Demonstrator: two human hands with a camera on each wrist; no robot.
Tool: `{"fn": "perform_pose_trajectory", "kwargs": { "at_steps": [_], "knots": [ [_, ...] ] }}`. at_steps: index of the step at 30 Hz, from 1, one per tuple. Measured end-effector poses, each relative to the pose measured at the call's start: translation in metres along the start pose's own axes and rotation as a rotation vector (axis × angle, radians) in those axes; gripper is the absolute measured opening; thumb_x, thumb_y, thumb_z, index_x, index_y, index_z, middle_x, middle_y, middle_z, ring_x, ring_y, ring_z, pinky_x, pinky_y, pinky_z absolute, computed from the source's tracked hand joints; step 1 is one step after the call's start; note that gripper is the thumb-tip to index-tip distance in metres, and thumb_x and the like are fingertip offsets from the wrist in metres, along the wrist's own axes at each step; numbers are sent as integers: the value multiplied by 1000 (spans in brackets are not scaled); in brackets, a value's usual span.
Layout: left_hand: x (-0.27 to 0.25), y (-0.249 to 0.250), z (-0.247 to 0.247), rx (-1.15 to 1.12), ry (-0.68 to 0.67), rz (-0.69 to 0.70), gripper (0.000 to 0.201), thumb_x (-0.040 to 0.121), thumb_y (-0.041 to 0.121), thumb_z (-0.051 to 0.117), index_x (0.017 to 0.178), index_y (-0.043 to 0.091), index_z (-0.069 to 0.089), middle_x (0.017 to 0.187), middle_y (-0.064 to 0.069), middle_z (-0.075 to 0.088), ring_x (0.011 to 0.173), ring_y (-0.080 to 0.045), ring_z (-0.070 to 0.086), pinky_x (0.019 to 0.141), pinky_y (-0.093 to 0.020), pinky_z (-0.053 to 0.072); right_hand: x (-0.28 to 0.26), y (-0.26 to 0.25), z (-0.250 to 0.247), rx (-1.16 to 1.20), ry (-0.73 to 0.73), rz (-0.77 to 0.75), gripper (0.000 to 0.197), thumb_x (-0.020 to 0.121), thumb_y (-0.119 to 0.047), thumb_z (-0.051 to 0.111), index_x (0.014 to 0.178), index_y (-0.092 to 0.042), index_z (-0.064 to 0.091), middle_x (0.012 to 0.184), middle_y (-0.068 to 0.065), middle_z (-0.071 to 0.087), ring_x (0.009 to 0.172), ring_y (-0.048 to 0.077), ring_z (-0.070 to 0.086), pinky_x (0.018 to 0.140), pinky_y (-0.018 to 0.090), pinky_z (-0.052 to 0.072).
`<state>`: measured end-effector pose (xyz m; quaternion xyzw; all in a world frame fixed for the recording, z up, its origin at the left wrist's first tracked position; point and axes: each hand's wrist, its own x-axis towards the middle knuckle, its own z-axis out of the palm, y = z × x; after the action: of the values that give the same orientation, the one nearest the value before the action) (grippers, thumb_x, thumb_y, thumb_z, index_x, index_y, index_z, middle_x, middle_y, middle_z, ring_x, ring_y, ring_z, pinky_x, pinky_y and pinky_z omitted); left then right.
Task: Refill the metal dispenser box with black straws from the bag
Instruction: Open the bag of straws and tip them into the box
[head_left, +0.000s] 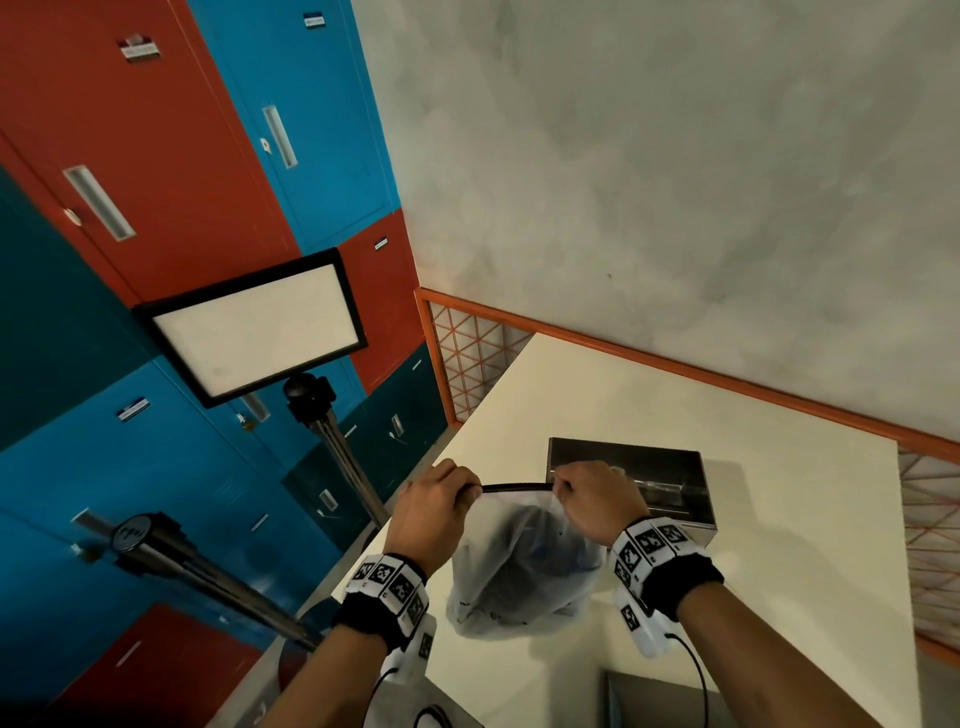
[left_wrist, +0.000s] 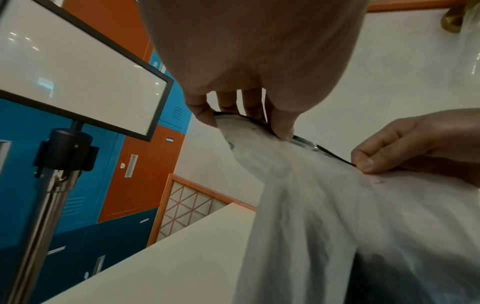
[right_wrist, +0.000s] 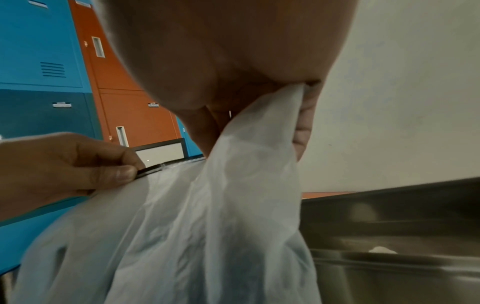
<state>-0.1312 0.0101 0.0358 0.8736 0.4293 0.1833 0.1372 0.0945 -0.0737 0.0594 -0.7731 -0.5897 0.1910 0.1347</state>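
at far left of the head view, red, blue and teal lockers (head_left: 171, 156) fill the frame, with a white framed sign (head_left: 257, 326) on a black-topped post (head_left: 332, 431) in front of them. a second post (head_left: 208, 577) slants across the lower left. just left of centre, low in the frame, the left hand (head_left: 434, 512) pinches one end of the black strip along the bag's mouth; the left wrist view shows thumb and fingers curled onto that strip. the translucent bag (head_left: 519, 566) hangs between both hands at lower centre, its bottom on or just above the cream table (head_left: 779, 519), i cannot tell which. a dark mass of straws (head_left: 530, 551) shows dimly through the plastic. right of centre, the right hand (head_left: 597, 501) pinches the other end of the mouth, bunched plastic caught between its fingers in the right wrist view. the mouth is stretched taut between the two hands. both wrists wear bands with black-and-white markers. just behind the right hand stands the metal box (head_left: 631, 480) on the table, its open top dark and shiny. an orange rail (head_left: 727, 371) edges the table against the grey wall (head_left: 675, 182) at right.
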Motion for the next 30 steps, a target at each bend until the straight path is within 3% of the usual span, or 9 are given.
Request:
{"fn": "perform_pose_trajectory", "kwargs": {
  "at_steps": [4, 6, 10, 17, 21, 25, 30],
  "knots": [
    [-4, -4, -1, -116, 37, -8, 8, 99, 21, 61, 98, 21, 69, 94, 13, 58, 85, -10, 54, 70, -23, 39, 0, -5, -1, -82, 23, -53, 21, 92, -32, 45, 83, -20, 60, 89, -5, 60, 82, 20, 62, 77, 35, 49],
    [-3, -4, -2, -159, 41, 1, 9, 99, 19, 61, 98, 19, 70, 94, 12, 58, 85, -8, 52, 72, -23, 41, 2, -11, 3, -129, 59, -122, 23, 93, -38, 46, 95, -20, 60, 100, -4, 57, 93, 20, 60, 77, 34, 46],
    [-1, 0, -1, -176, 70, 72, 6, 97, 17, 65, 98, 17, 71, 92, 9, 59, 81, -6, 49, 70, -22, 41, 9, -40, 20, -128, 7, -309, 29, 97, -44, 41, 115, -26, 55, 115, -4, 54, 108, 19, 53, 90, 46, 46],
    [-5, -7, -4, -149, 82, 72, 6, 97, 18, 65, 98, 17, 71, 92, 9, 60, 84, -7, 51, 73, -23, 44, 15, -60, 33, -38, 6, -314, 21, 101, -33, 40, 95, -20, 55, 96, 1, 64, 93, 25, 58, 79, 40, 47],
    [-11, -14, -7, -188, 83, -17, 8, 98, 15, 63, 95, 20, 69, 93, 9, 60, 83, -11, 56, 73, -26, 48, 18, -54, 32, -4, 31, -314, 20, 99, -31, 42, 90, -20, 57, 91, 1, 66, 87, 25, 59, 74, 38, 49],
    [-13, -20, -10, -191, 63, -16, 10, 98, 12, 62, 95, 19, 69, 91, 8, 60, 79, -8, 55, 72, -11, 39, 19, -56, 31, -2, 23, -308, 20, 99, -31, 43, 89, -20, 57, 90, 1, 66, 86, 26, 59, 73, 37, 48],
    [-13, -23, -10, -199, 66, -38, 12, 97, 8, 63, 92, 17, 69, 88, 8, 60, 76, -3, 54, 69, -9, 37, 19, -54, 33, 13, -3, -263, 20, 99, -33, 43, 86, -22, 54, 86, 2, 66, 81, 27, 59, 73, 39, 52]
  ]
}}
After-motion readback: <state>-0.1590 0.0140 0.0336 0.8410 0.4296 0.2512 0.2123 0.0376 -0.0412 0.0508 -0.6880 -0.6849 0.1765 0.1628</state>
